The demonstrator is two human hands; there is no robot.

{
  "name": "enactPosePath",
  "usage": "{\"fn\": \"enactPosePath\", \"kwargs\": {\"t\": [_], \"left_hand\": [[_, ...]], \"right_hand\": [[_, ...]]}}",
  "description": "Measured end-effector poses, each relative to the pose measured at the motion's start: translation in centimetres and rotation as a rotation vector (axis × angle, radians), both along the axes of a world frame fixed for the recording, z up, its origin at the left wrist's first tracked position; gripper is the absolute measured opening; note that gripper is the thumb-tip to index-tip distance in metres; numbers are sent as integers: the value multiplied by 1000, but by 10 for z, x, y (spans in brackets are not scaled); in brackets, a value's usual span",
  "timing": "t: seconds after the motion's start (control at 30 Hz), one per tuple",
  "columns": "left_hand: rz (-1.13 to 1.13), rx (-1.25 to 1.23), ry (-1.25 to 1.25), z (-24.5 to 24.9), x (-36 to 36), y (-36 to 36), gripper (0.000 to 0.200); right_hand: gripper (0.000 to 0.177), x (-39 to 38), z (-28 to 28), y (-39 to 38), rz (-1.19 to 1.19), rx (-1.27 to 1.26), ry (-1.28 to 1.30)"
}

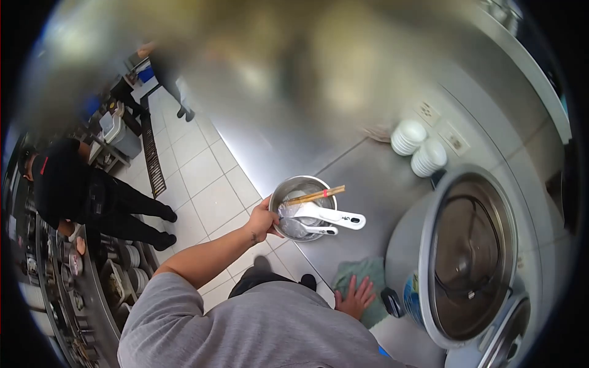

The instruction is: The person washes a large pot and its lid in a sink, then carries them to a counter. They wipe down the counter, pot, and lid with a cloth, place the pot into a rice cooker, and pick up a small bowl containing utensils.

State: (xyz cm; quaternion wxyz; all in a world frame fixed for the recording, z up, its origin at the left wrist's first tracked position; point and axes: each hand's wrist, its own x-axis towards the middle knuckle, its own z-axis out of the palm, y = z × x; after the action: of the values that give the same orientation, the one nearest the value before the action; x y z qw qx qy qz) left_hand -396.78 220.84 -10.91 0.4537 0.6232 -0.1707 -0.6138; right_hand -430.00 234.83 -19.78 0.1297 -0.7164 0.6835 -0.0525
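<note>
My left hand (262,219) grips the rim of a round metal container (300,182), which is tilted so I see inside. In it lie white plastic spoons (334,217), a pair of wooden chopsticks (316,195) with a red band, and some clear plastic wrap. My right hand (356,299) lies flat with fingers spread on a green cloth (362,270) on the steel counter (362,230). Close beside it stands a large pot (423,239), its round metal opening facing me.
Stacks of white bowls (418,147) stand at the back of the counter by the wall outlets (453,138). Left, across a tiled floor (215,199), a person in black (67,184) works at a cooking line. Another person stands farther off, near a floor grate (150,153).
</note>
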Motion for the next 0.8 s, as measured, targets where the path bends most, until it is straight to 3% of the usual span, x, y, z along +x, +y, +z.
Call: {"fn": "enactPosePath", "kwargs": {"t": [0.13, 0.27, 0.3, 0.37, 0.47, 0.5, 0.57, 0.63, 0.7, 0.8], "left_hand": [[50, -63, 56, -11, 56, -49, 79], [30, -104, 66, -20, 134, -96, 80], [48, -123, 77, -22, 156, -107, 80], [104, -127, 94, -19, 198, -134, 80], [177, -86, 79, -36, 260, -175, 79], [197, -87, 91, -44, 285, -190, 81], [265, -61, 131, -50, 335, -222, 81], [325, -9, 154, -51, 381, -243, 82], [429, 0, 166, -50, 424, -271, 81], [393, -46, 162, -57, 495, -317, 73]], "right_hand": [[73, 52, 2, -72, -93, -13, 63], [69, 66, -44, -80, -592, -131, 302], [69, 72, -46, -95, -596, -142, 307], [65, 85, -41, -129, -962, -32, 418], [64, 102, -29, -166, -1150, -94, 340], [64, 122, -25, -176, -1153, -102, 347], [67, 169, -8, -207, -806, -491, 243], [64, 250, 17, -244, -565, -599, 40], [59, 308, 1, -289, -449, -512, -379], [46, 407, 4, -360, -368, -367, -698]]}}
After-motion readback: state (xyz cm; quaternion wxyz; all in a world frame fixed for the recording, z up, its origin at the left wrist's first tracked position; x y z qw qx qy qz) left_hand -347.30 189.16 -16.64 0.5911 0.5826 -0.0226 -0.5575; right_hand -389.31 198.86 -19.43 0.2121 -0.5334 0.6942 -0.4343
